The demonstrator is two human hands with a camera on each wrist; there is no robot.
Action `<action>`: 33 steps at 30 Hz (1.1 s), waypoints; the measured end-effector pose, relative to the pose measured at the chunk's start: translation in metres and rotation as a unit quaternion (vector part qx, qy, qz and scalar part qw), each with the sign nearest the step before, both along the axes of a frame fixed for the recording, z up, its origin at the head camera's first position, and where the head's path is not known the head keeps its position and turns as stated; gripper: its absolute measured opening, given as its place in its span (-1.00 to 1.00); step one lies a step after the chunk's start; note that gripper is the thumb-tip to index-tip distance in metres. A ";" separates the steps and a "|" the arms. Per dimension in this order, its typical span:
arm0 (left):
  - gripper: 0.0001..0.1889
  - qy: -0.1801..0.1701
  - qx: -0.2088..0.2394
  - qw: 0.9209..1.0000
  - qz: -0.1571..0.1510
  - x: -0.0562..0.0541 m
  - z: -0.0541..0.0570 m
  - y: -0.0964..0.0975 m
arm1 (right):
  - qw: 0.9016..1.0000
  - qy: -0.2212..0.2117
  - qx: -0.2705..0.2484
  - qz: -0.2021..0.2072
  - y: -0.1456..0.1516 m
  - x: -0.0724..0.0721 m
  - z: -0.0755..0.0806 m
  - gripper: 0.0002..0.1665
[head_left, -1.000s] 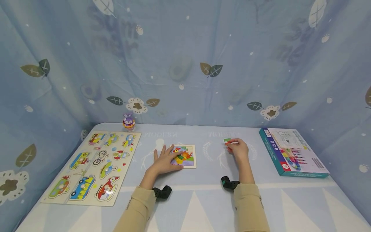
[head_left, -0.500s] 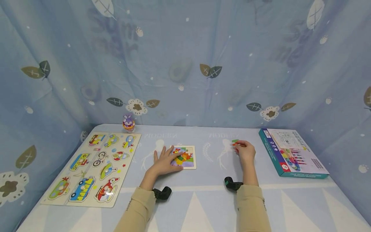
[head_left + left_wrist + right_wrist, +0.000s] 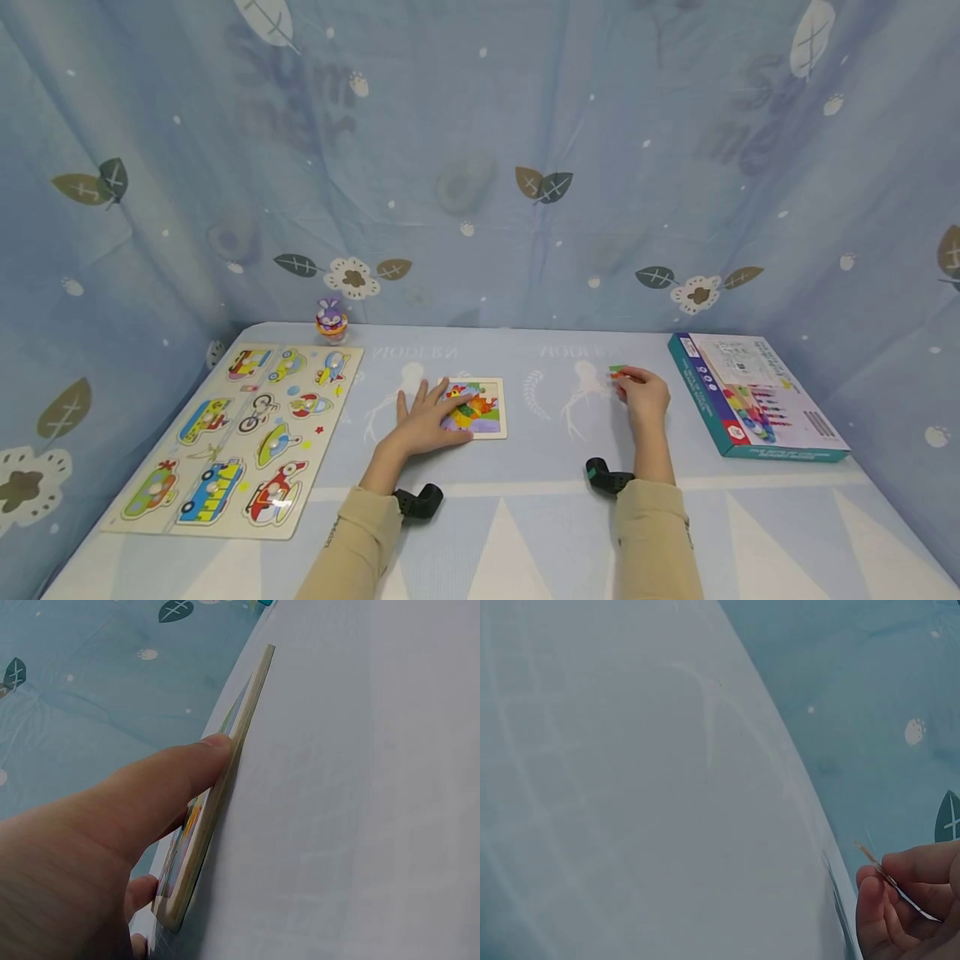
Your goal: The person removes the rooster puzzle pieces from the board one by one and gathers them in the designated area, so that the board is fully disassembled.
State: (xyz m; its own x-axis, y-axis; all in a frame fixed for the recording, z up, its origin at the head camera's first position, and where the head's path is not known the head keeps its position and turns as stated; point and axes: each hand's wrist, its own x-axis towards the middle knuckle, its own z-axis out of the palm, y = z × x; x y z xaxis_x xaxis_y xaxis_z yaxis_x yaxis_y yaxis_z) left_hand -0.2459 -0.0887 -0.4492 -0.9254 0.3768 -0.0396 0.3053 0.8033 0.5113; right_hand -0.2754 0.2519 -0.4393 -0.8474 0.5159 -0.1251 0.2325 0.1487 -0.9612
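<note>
A small framed picture puzzle [image 3: 489, 422] with a colourful rooster-like picture lies flat mid-table. My left hand [image 3: 422, 425] rests on its left part with fingers spread, covering some of the picture. In the left wrist view, the thumb [image 3: 202, 761] presses along the puzzle's pale wooden edge [image 3: 196, 870]. Over to the right, my right hand [image 3: 645, 395] pinches a small green and red puzzle piece [image 3: 616, 370] between thumb and fingertips. The right wrist view shows that thin piece edge-on [image 3: 866, 851], apparently raised off the table.
On the left lies a large peg puzzle board [image 3: 232, 446] with vehicle pictures. A purple rabbit figure [image 3: 331, 321] stands behind it. At the right is a flat teal and pink box [image 3: 761, 396]. Patterned blue cloth [image 3: 480, 167] hangs behind the table.
My right hand has moved to the right with the puzzle piece, away from the framed puzzle. The left hand has stayed in place on the puzzle.
</note>
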 end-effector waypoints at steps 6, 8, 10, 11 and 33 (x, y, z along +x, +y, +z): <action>-0.32 -0.001 -0.002 1.000 0.000 0.000 -0.001 0.000 | 1.000 -0.014 0.012 0.001 0.003 0.003 0.000 -0.63; -0.32 -0.003 -0.003 1.000 0.000 0.000 -0.001 0.000 | 1.000 -0.018 0.024 0.002 0.004 0.004 -0.001 -0.63; -0.31 -0.003 -0.003 1.000 0.000 0.000 -0.001 0.000 | 0.999 -0.021 0.034 0.001 0.004 0.005 -0.001 -0.63; -0.31 -0.003 -0.002 1.000 0.000 0.000 -0.002 0.000 | 0.999 -0.024 0.039 0.000 0.005 0.005 0.000 -0.63; -0.31 -0.003 0.000 1.000 0.000 -0.001 0.000 0.000 | 0.993 -0.035 0.104 -0.030 0.008 0.008 -0.005 -0.66</action>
